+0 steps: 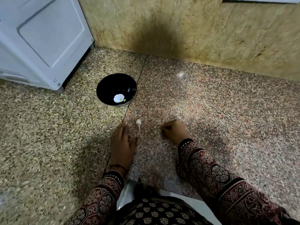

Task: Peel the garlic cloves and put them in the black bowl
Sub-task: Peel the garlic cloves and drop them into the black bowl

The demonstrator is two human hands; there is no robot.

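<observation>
A black bowl stands on the speckled granite counter, with a bright reflection and what look like small pale bits near its bottom. One unpeeled garlic clove with a thin tail lies on the counter in front of the bowl. My left hand rests flat on the counter just left of the clove, fingers straight. My right hand sits to the right of the clove with its fingers curled under; whether it holds anything is hidden.
A white appliance stands at the back left, close behind the bowl. A beige stone wall closes off the back of the counter. The counter's front edge runs just in front of my body.
</observation>
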